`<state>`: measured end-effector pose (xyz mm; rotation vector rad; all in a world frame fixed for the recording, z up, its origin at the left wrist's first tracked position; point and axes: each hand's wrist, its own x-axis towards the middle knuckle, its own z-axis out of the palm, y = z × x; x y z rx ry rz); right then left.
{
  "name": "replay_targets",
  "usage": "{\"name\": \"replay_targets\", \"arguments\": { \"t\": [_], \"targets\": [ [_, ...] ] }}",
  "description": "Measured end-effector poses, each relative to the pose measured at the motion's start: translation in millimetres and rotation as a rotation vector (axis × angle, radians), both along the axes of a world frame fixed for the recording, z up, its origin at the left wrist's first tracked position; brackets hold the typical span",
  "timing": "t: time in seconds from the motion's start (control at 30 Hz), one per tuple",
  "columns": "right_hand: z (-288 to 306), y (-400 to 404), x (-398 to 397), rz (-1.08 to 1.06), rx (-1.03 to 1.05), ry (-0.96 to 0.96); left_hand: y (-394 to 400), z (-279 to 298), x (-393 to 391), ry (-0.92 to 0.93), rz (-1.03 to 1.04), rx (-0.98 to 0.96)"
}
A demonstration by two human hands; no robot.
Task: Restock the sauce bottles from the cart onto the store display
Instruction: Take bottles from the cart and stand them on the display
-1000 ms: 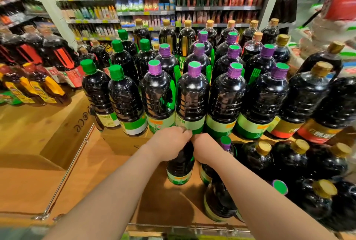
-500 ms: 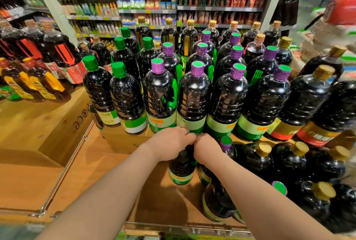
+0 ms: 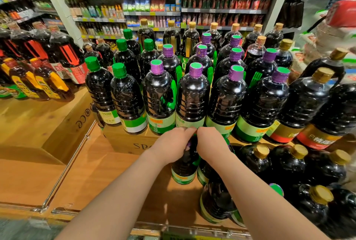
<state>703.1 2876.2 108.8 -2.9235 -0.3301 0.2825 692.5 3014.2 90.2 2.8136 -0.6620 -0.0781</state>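
Head view shows both hands meeting over the top of a dark plastic sauce bottle with a green label (image 3: 184,164) standing on the wooden display shelf (image 3: 107,174), just in front of the raised row of purple-capped dark sauce bottles (image 3: 192,93). The left hand (image 3: 171,146) curls its fingers around the neck; the right hand (image 3: 211,143) curls beside it, though what exactly it pinches is hidden. To seat this bottle well, keep it upright, turn the label forward, and nudge it snug against its neighbouring green-labelled bottle (image 3: 204,174) without knocking the row above.
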Motion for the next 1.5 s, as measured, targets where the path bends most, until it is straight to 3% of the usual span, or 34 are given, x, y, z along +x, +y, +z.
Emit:
{"name": "replay_targets", "arguments": {
  "t": [0.33, 0.43, 0.6, 0.7, 0.77, 0.93, 1.2, 1.5],
  "targets": [
    [34, 10, -46, 0.339, 0.013, -0.190, -5, 29, -61, -0.133, 0.387, 0.345],
    [43, 32, -60, 0.510, -0.029, -0.147, 3, 36, -93, -0.113, 0.495, 0.406],
    [36, 77, -103, 0.660, 0.102, -0.110, 35, 47, -163, 0.001, 0.717, 0.455],
    [35, 109, -139, 0.790, 0.136, -0.068, 60, 50, -208, -0.028, 0.804, 0.478],
    [35, 132, -164, 0.867, 0.145, -0.087, 70, 54, -242, 0.063, 0.894, 0.483],
    [28, 191, -244, 1.090, 0.144, -0.106, 106, 54, -342, 0.043, 1.132, 0.500],
    [12, 272, -441, 1.366, 0.123, -0.175, 167, 34, -551, 0.081, 1.384, 0.502],
    [-50, 329, -579, 1.467, 0.003, -0.173, 222, -9, -736, 0.223, 1.592, 0.430]
  ]
}}
